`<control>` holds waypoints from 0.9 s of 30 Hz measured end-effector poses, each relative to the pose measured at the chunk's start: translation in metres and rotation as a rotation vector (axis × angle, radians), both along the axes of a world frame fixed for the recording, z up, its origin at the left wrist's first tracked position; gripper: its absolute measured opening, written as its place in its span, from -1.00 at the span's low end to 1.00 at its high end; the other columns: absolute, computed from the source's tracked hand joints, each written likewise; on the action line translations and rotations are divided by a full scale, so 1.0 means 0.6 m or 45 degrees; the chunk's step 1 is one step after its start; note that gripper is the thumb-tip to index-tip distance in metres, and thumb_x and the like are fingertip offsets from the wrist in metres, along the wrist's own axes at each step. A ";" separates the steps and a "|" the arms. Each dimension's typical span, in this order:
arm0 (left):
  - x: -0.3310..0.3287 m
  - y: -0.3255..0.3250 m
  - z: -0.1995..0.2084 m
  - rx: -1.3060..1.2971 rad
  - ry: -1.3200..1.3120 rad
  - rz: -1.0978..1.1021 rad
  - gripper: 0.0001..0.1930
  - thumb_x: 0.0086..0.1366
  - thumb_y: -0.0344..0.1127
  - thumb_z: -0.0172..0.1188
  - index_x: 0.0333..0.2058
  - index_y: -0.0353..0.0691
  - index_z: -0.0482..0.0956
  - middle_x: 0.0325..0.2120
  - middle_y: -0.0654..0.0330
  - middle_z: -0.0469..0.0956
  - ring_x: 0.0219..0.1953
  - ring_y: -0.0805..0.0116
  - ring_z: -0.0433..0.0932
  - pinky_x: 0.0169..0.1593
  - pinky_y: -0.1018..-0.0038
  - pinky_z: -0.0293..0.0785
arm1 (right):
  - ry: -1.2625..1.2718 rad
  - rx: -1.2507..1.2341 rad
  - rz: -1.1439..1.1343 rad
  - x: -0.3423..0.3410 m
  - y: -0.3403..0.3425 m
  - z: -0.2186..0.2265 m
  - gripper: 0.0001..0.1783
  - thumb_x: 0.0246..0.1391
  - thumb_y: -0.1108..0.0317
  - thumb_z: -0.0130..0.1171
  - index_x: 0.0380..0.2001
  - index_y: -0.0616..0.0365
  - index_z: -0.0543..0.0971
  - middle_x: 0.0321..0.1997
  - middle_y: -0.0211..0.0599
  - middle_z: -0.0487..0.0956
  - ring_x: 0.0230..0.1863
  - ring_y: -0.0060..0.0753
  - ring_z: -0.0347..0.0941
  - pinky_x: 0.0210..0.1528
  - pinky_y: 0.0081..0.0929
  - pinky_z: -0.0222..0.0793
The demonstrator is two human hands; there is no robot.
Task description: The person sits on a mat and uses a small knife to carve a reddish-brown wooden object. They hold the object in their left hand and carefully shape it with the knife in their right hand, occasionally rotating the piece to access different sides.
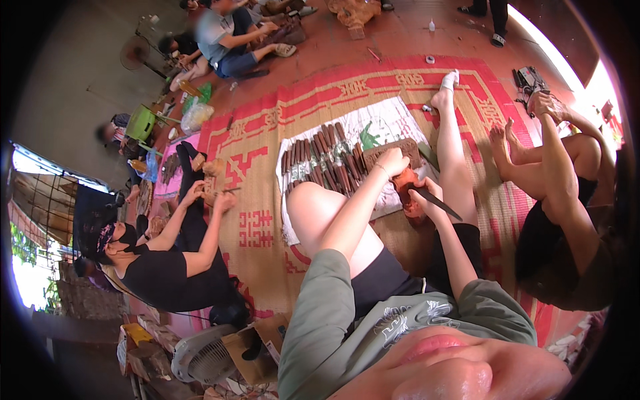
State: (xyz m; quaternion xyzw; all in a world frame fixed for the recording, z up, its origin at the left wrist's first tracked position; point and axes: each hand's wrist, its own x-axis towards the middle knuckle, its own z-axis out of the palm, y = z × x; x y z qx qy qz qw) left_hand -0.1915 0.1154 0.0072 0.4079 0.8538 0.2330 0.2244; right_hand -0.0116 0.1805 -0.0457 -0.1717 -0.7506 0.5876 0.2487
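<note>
1. The reddish-brown carved wooden piece [407, 190] is lumpy and rounded, lying lengthwise between the hands, its upper end under the left hand [393, 162] and its lower end below the right hand [427, 200].
2. The dark chisel [440, 203], slim and long, slants out of the right hand, its tip end against the wood.

We see few packages, no screens or signs. A brown cardboard box [257, 347], open-topped, sits at the lower left beside a white fan. A clear plastic bag [197, 117], bunched up, lies at the mat's upper left corner, with a green bag [205, 91] just behind it. A small white bottle [432, 25] stands upright on the red floor near the top edge. A white printed sheet [380, 127] with green graphics lies flat on the mat under the rows of dark sticks.
</note>
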 end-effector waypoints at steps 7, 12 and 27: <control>0.034 -0.021 -0.001 0.180 0.024 0.049 -0.66 0.01 -0.14 -0.03 -0.62 -0.32 0.56 -0.55 -0.18 0.50 -0.45 -0.08 0.54 -0.28 0.14 0.46 | -0.037 0.175 0.019 0.020 -0.004 0.035 -0.75 -0.15 0.39 0.32 -0.65 0.21 0.43 -0.71 -0.44 0.43 -0.61 -0.76 0.29 -0.61 -0.64 0.19; 0.028 -0.038 0.011 0.010 0.042 0.073 -0.61 0.04 0.04 0.13 -0.50 -0.21 0.65 -0.53 0.02 0.59 -0.39 0.12 0.60 -0.20 0.33 0.48 | -0.005 0.097 -0.005 0.034 -0.007 0.050 -0.73 -0.15 0.40 0.33 -0.65 0.26 0.42 -0.71 -0.43 0.40 -0.61 -0.77 0.24 -0.60 -0.64 0.20; 0.029 -0.049 -0.008 0.121 0.243 0.088 -0.79 0.02 -0.18 0.04 -0.53 -0.12 0.60 -0.53 0.10 0.60 -0.40 0.12 0.58 -0.26 0.31 0.49 | 0.050 0.298 -0.030 0.030 -0.042 0.002 -0.77 -0.20 0.40 0.27 -0.57 0.29 0.42 -0.56 -0.12 0.45 -0.53 -0.22 0.43 -0.44 -0.41 0.35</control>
